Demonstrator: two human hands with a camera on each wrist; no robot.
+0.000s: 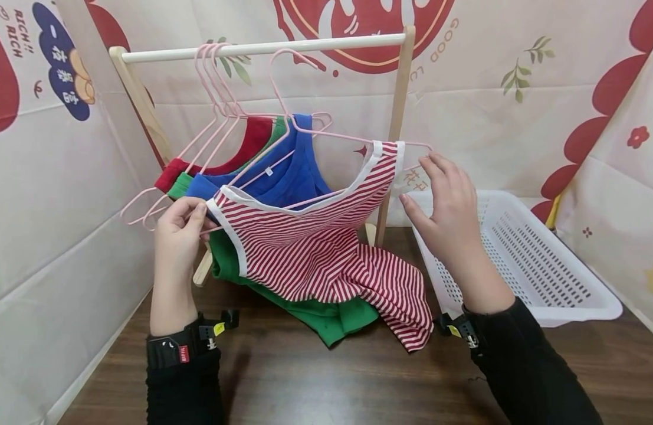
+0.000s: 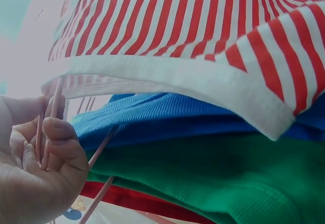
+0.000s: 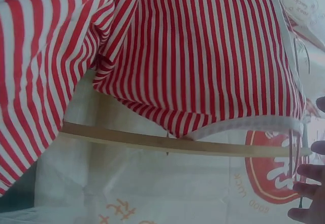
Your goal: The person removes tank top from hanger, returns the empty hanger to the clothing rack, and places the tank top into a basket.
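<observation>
A red-and-white striped tank top (image 1: 315, 236) hangs on a pink hanger (image 1: 305, 127) whose hook is at the white rail (image 1: 262, 48). My left hand (image 1: 180, 227) pinches the hanger's left end and the top's shoulder strap; in the left wrist view its fingers (image 2: 61, 142) curl round thin pink hanger wires (image 2: 45, 137). My right hand (image 1: 445, 203) hovers with spread fingers beside the hanger's right end and the right strap (image 1: 390, 156), not clearly gripping. The right wrist view shows the striped fabric (image 3: 203, 56) and my fingertips (image 3: 310, 193) at the edge.
Blue (image 1: 291, 171), green (image 1: 326, 316) and red (image 1: 252, 141) tops hang on other pink hangers behind the striped one. A white perforated basket (image 1: 528, 260) sits tilted at the right on the dark wooden table (image 1: 326, 383). Printed sheets wall in the space.
</observation>
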